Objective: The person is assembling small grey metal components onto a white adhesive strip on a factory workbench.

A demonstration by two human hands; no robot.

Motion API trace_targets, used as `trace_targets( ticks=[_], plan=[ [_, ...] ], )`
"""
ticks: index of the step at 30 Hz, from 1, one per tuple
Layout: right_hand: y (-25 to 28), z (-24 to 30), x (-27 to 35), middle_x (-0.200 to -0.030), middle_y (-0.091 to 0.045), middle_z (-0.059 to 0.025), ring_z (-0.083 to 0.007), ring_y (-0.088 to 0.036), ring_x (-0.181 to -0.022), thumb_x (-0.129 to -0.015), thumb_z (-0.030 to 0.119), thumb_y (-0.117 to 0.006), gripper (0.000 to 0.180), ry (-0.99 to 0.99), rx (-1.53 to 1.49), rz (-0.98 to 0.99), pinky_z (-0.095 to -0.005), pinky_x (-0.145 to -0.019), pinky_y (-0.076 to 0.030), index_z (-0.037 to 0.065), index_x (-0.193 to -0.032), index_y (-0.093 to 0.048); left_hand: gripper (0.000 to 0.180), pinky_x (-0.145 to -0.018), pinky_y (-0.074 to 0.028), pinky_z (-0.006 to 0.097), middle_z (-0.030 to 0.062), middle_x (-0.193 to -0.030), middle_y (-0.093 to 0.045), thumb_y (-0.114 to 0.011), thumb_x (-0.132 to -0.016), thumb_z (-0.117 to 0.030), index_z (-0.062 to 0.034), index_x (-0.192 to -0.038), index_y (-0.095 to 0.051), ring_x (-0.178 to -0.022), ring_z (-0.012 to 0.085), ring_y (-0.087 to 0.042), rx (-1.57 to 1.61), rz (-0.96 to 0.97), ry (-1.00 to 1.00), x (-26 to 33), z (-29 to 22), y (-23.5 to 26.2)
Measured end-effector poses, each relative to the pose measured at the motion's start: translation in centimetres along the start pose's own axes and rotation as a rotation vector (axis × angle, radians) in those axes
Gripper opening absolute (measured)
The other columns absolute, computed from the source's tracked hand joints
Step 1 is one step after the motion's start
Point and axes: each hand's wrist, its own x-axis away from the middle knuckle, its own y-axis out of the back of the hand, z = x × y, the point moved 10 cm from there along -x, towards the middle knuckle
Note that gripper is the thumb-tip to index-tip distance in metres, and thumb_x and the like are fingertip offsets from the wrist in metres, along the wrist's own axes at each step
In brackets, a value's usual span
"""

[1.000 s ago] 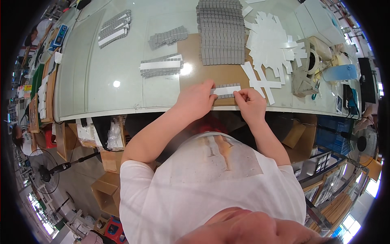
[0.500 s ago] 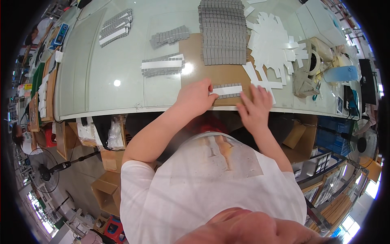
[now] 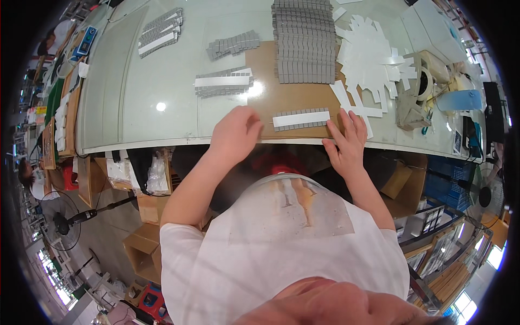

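The landmark is the brown cardboard sheet (image 3: 295,97) lying on the pale worktable (image 3: 135,92), its near edge running close along the table's front edge. On that sheet, near its front edge, lies a short row of small grey pieces with a white strip across it (image 3: 301,119), flat and free, touched by neither hand. The left hand (image 3: 235,132) rests palm down at the sheet's near left corner, fingers loosely curled and closed on nothing, its fingertips just short of the strip's left end. The right hand (image 3: 346,142) lies at the sheet's near right corner, straddling the table's front edge, fingers spread open and holding nothing, its fingertips just beside the strip's right end. At the far side of the sheet stands a large block of grey pieces in rows (image 3: 303,40), well apart from the strip, with bare cardboard between them. Off the sheet's right edge spreads a heap of white cut-out cards (image 3: 371,57), one arm of it reaching down close to the right hand. Just left of the sheet sits another strip-topped grey row (image 3: 223,83), beyond it a loose grey row (image 3: 234,44), and farther left a third bundle (image 3: 160,31); wide bare tabletop lies left of the sheet. Right of the cut-outs stands a tape dispenser (image 3: 425,81).
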Motion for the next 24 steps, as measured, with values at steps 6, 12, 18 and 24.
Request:
trace_targets(
  ticks=[6, 12, 18, 24],
  plan=[
    [-2.0, 4.1, -1.6, -0.147, -0.052, -0.0169, -0.0388, -0.044, -0.136, -0.086, 0.037, -0.076, 0.044, 0.068, -0.102, 0.051, -0.056, -0.115, -0.029, 0.012, -0.122, -0.071, 0.048, -0.106, -0.038, 0.049, 0.0107, -0.136, -0.056, -0.08, -0.08, -0.027, -0.0157, -0.125, -0.068, -0.127, 0.0351, -0.049, -0.235, -0.245, -0.501, 4.2, -3.9, -1.3],
    [-3.5, 5.3, -2.0, -0.147, -0.052, -0.0149, -0.0367, -0.042, -0.138, -0.085, 0.037, -0.077, 0.045, 0.05, -0.008, 0.123, -0.0593, -0.117, -0.024, 0.018, -0.124, -0.071, 0.06, -0.11, -0.033, 0.051, 0.0094, -0.146, -0.05, -0.082, -0.077, -0.038, -0.0182, -0.132, -0.065, -0.134, 0.0348, -0.043, -0.344, -0.233, -0.526, 4.9, -3.8, -2.8],
    [-0.6, -1.0, 0.8, -0.142, -0.057, -0.0155, -0.0376, -0.048, -0.133, -0.085, 0.03, -0.074, 0.044, -0.044, 0.086, -0.016, -0.0589, -0.115, -0.027, 0.009, -0.124, -0.069, 0.043, -0.093, -0.047, 0.046, 0.0119, -0.129, -0.061, -0.08, -0.081, -0.029, -0.0078, -0.116, -0.067, -0.116, 0.0328, -0.057, -0.01, -0.268, -0.625, 5.8, -4.7, -1.7],
    [-3.3, 4.3, 0.2, -0.143, -0.057, -0.0127, -0.0363, -0.048, -0.133, -0.083, 0.03, -0.076, 0.05, 0.119, -0.091, 0.132, -0.0582, -0.116, -0.029, 0.005, -0.125, -0.065, 0.039, -0.066, -0.052, 0.028, 0.0081, -0.102, -0.074, -0.064, -0.102, -0.035, 0.0013, -0.115, -0.069, -0.078, 0.0146, -0.068, 0.994, 0.375, 0.569, 7.6, 3.7, -9.3]
  ],
)
